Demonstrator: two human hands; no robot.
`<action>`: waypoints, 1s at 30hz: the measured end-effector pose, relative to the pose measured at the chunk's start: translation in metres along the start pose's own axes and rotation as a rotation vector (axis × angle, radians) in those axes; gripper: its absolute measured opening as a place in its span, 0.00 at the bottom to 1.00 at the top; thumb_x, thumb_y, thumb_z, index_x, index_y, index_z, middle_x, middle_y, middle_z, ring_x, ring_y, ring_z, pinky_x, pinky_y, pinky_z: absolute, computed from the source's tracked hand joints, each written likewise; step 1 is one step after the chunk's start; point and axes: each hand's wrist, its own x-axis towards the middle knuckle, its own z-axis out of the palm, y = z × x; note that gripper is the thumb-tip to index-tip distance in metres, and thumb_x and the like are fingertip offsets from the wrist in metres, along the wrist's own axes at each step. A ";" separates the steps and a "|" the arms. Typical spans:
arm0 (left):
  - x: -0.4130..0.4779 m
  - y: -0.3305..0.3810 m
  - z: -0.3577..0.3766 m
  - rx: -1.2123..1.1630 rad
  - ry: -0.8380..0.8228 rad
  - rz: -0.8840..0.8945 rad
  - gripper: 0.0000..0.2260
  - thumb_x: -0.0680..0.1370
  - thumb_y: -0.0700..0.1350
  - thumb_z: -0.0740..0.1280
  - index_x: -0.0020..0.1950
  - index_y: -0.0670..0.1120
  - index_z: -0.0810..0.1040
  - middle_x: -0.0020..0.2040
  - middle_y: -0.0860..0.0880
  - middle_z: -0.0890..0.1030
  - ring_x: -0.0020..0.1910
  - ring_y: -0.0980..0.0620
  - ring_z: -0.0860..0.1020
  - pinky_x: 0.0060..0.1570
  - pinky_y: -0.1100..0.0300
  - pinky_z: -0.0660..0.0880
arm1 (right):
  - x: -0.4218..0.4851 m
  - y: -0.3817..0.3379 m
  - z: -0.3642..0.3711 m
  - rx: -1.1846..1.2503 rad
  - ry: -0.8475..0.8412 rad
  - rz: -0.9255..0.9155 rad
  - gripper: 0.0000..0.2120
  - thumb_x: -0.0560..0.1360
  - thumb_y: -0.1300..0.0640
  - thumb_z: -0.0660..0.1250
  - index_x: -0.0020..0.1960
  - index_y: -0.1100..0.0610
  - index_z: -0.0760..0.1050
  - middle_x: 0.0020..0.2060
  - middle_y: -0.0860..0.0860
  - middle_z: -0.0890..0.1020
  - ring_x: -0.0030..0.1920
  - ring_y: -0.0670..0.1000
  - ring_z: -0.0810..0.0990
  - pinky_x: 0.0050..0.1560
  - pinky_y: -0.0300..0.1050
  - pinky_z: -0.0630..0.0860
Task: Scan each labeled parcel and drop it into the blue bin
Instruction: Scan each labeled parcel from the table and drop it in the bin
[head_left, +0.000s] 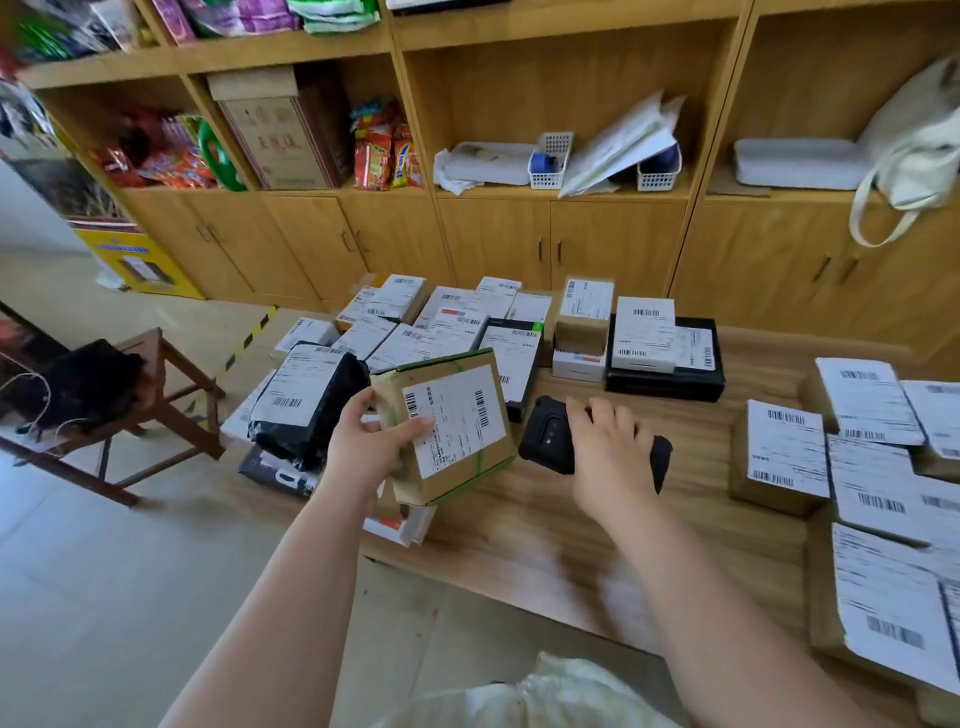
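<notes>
The left hand's fingers are curled round the near left edge of a cardboard parcel, the thumb pressed flat on its white label and the other fingers hidden behind the box. The left hand holds this parcel tilted above the near left part of the worktop, its barcoded label facing up and toward the viewer and green tape running across the box. Just right of it, the right hand lies over a black handheld scanner, fingers wrapped across its top and gripping it; both ends of the scanner stick out from under the hand, the left end close to the parcel's lower right corner. Whether the scanner touches the worktop cannot be told. To the left of the held parcel sits a black plastic-wrapped parcel with a white label. Farther back, many labeled boxes lie packed together, with a flat black box at their right end carrying smaller labeled boxes. More labeled cardboard parcels are stacked along the right side. A wooden stool stands on the floor to the left, and wooden shelving fills the far wall.
</notes>
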 end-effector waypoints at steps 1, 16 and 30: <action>0.001 0.000 -0.001 -0.008 0.005 0.002 0.38 0.68 0.45 0.81 0.74 0.55 0.67 0.54 0.46 0.81 0.50 0.48 0.82 0.51 0.44 0.82 | 0.001 0.002 -0.001 0.004 -0.007 -0.001 0.42 0.72 0.53 0.73 0.79 0.52 0.53 0.70 0.53 0.63 0.68 0.58 0.63 0.69 0.56 0.60; 0.011 0.006 0.010 -0.098 -0.052 -0.007 0.32 0.71 0.44 0.79 0.70 0.52 0.68 0.52 0.50 0.80 0.48 0.51 0.81 0.50 0.46 0.81 | 0.012 0.005 -0.003 0.140 0.030 0.121 0.41 0.69 0.50 0.75 0.76 0.51 0.58 0.67 0.52 0.67 0.66 0.58 0.66 0.63 0.55 0.64; 0.015 0.020 0.124 -0.432 -0.605 -0.551 0.16 0.75 0.42 0.73 0.61 0.46 0.74 0.60 0.42 0.80 0.62 0.41 0.78 0.66 0.37 0.70 | -0.048 0.072 -0.034 0.633 0.322 0.632 0.32 0.63 0.51 0.79 0.64 0.46 0.71 0.55 0.48 0.71 0.57 0.53 0.73 0.57 0.55 0.76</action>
